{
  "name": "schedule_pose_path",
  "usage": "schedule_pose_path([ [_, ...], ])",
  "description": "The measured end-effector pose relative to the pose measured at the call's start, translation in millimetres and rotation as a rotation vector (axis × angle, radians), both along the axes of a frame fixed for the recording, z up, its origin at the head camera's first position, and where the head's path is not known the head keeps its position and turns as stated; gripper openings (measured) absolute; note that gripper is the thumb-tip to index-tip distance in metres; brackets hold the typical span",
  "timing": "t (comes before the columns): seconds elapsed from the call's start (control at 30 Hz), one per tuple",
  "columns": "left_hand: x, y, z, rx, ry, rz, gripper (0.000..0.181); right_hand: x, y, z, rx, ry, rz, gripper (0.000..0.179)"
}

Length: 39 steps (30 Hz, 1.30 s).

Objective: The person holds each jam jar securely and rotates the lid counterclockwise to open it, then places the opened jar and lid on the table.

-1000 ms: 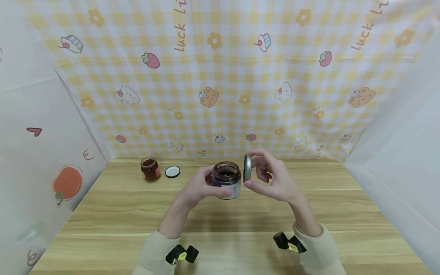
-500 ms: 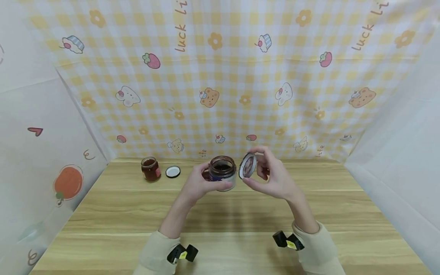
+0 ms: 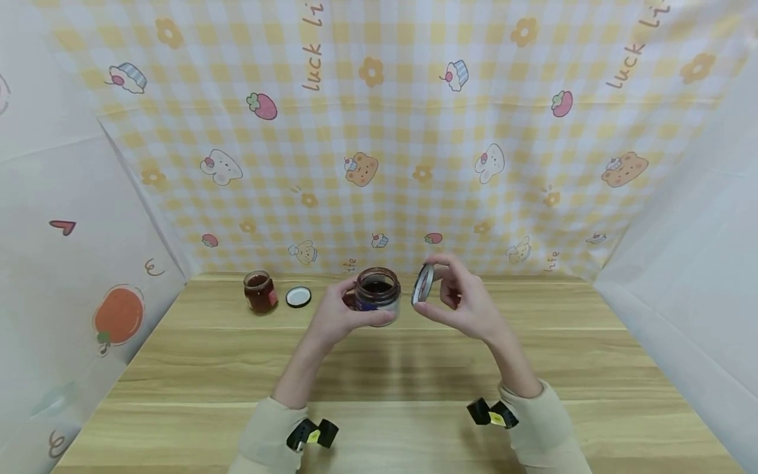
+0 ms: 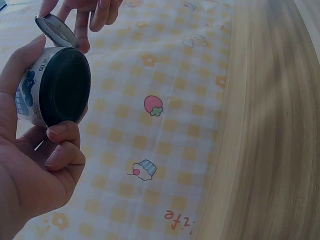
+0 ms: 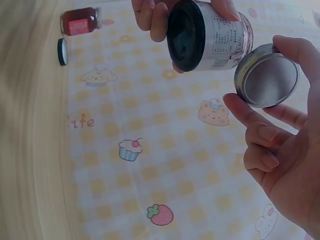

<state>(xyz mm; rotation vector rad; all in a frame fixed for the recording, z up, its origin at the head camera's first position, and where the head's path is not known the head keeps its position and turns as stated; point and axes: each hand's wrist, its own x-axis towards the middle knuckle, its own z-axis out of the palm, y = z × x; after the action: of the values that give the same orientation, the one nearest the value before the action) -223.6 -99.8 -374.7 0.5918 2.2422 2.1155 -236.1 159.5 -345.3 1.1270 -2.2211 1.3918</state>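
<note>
My left hand point(image 3: 336, 315) grips a jam jar point(image 3: 379, 297) with a dark residue-coated mouth and a white-and-blue label, raised above the table. Its dark base point(image 4: 66, 87) faces the left wrist camera. Just right of the jar, my right hand point(image 3: 464, 299) pinches a round metal lid point(image 3: 423, 284) by its edge between thumb and fingers. The lid stands nearly on edge, its stained inner side turned toward the jar. In the right wrist view the lid's silvery outer face point(image 5: 270, 80) shows close beside the jar's mouth.
A second open jar point(image 3: 260, 293) of red-brown jam stands at the back left of the wooden table point(image 3: 207, 368). Beside it a dark-rimmed lid point(image 3: 298, 297) lies with its white inside up. A checked cloth point(image 3: 379, 131) hangs behind the table.
Both hands have shifted a little left and up with the jar and lid. The lid turned its stained inside toward the head camera, then partly back toward the jar.
</note>
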Motion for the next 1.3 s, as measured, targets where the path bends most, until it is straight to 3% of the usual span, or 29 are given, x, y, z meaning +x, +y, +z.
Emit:
schedule_pose_path([
  [0.47, -5.0, -8.3, -7.0, -0.021, -0.056, 0.071, 0.058, -8.9, -8, -16.7, 0.067, -0.095, -0.082, 0.053],
  [0.77, -9.1, -15.4, -13.7, -0.044, -0.12, 0.167, 0.065, -15.7, -15, -29.3, 0.139, -0.143, -0.1, 0.058],
  [0.9, -11.3, -18.3, -15.1, -0.051, -0.141, 0.18, 0.068, -17.5, -19, -33.1, 0.169, -0.183, -0.102, 0.063],
  [1.3, -20.3, -24.0, -27.1, -0.132, -0.146, 0.243, 0.068, -29.2, -27, -52.2, 0.249, -0.186, -0.127, 0.064],
])
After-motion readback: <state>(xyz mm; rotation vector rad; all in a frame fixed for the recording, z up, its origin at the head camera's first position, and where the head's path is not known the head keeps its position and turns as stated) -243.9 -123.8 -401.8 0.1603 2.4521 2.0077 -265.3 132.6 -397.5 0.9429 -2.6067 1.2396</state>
